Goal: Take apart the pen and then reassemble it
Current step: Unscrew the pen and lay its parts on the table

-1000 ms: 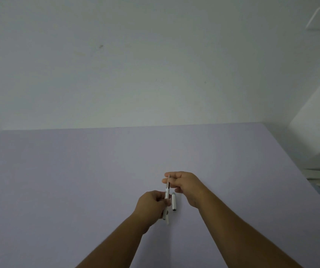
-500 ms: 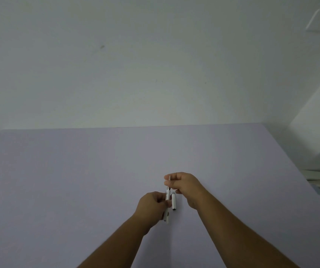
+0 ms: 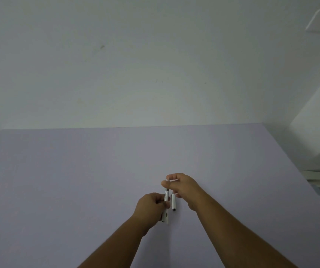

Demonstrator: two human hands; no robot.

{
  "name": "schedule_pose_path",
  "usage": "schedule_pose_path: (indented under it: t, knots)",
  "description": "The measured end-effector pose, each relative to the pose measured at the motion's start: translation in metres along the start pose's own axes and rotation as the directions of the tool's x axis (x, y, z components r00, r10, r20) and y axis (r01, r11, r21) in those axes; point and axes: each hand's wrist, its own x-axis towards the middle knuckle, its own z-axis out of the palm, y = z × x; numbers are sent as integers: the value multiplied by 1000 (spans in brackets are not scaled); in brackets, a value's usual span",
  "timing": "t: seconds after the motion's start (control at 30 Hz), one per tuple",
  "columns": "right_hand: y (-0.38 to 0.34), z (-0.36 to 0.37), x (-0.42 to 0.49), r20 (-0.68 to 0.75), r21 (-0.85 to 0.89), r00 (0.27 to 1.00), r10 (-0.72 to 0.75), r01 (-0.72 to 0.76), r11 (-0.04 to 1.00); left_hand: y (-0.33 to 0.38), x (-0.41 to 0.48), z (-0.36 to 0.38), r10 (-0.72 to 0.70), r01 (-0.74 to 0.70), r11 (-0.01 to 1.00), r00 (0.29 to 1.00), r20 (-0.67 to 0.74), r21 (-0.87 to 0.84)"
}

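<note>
Nearest you, both forearms reach in from the lower edge over the pale lilac desk (image 3: 58,180).

Your left hand (image 3: 151,207) is closed around the white pen barrel (image 3: 166,199), which it holds nearly upright, its lower end showing below the fist and its upper end ending in a small dark fitting. Just beside the barrel, to its right, a second white pen piece (image 3: 173,202), likely the cap or the other barrel half, lies on the desk; it looks apart from the barrel, though the gap is narrow.

Beyond it, your right hand (image 3: 182,185) has thumb and forefinger pinched together just above the barrel's top end. Whether a refill, tip or spring sits in that pinch cannot be told; the part is too small to see.

Judgement: the pen is apart, and you are working at the barrel's open end, either drawing an inner part out or feeding it back in. Which of the two cannot be settled from this view. The next move calls for keeping the pinch in line with the barrel's axis and the left-hand grip steady, since any small part released here could roll on the smooth desk.

Farthest off, a plain wall (image 3: 155,64) backs the desk.
</note>
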Motion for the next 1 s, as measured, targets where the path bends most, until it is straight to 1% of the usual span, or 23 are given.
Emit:
schedule_pose_path:
  t: [0.07, 0.17, 0.2, 0.27, 0.33, 0.47, 0.53, 0.63, 0.7, 0.8, 0.87, 0.9, 0.93, 0.97, 1.0]
  knots:
    - [2, -1, 2, -10, 8, 1000, -16, 16, 1000, 0, 1, 1, -4, 4, 1000, 1000, -1, 9]
    - [-1, -3, 1, 64, 43, 998, -9, 6, 999, -1, 2, 0, -4, 4, 1000, 1000, -1, -3]
    - [-2, -3, 1, 65, 33, 998, 9, -11, 999, -1, 2, -1, -3, 3, 1000, 1000, -2, -5]
    - [-3, -1, 1, 16, 5, 999, 41, -41, 999, -2, 3, -1, -7, 7, 1000, 1000, -1, -2]
    - [-1, 0, 3, -23, 3, 999, 39, -39, 999, -2, 4, 0, -9, 9, 1000, 1000, 4, 5]
    - [0, -2, 4, 43, 27, 998, 39, -40, 999, -5, 5, -1, -20, 20, 1000, 1000, -5, 13]
    - [0, 0, 5, 28, 2, 997, 75, -75, 997, -6, 7, -1, -18, 18, 1000, 1000, -6, 19]
    - [2, 5, 8, -14, -14, 998, 65, -65, 998, -6, 9, -1, -17, 17, 1000, 1000, -5, 27]
    - [0, 5, 12, -66, 44, 998, 10, -7, 999, -7, 10, -1, -17, 17, 1000, 1000, 4, 17]
    - [-6, 0, 20, -226, 175, 973, -42, 83, 981, -11, 13, -2, -28, 28, 999, 1000, 4, 24]
    - [-2, -7, 29, -334, 198, 943, -7, 77, 977, -15, 15, -3, -42, 42, 999, 999, 4, 20]
    - [3, -10, 33, -362, 164, 932, 20, 42, 986, -17, 16, -4, -49, 49, 999, 999, 7, 8]
    - [10, -13, 36, -372, 80, 927, 46, -17, 997, -20, 17, -4, -57, 57, 998, 998, 9, -11]
    - [20, -15, 37, -358, -48, 932, 58, -81, 996, -22, 18, -4, -67, 68, 997, 998, 10, -34]
    - [30, -15, 38, -324, -195, 943, 69, -138, 971, -25, 19, -4, -80, 80, 995, 997, 9, -55]
